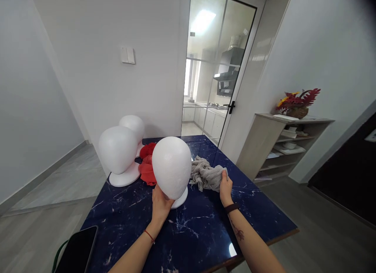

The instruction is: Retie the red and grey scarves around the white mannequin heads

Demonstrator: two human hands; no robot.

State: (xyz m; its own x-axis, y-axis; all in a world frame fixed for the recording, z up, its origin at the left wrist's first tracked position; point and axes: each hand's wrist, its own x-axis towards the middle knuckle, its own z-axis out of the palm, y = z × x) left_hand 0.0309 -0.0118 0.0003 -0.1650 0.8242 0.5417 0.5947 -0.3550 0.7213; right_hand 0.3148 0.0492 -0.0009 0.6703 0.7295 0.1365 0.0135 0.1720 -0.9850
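Observation:
A white foam mannequin head [172,167] stands on its round base near the middle of the dark blue marble table [190,230]. My left hand [160,205] cups its lower front, fingers wrapped round the neck. My right hand [225,187] is closed on one end of a crumpled grey cloth [205,175] that lies just right of the head. Two more white foam heads stand at the back left, the nearer one [118,150] and the farther one [133,126]. A red cloth [147,167] lies between them and the held head.
A black phone [78,251] lies at the table's near left corner. A white wall runs behind the table, with a glass door [219,69] to a kitchen. A wooden shelf [282,145] with a flower basket [296,104] stands to the right. Grey floor surrounds the table.

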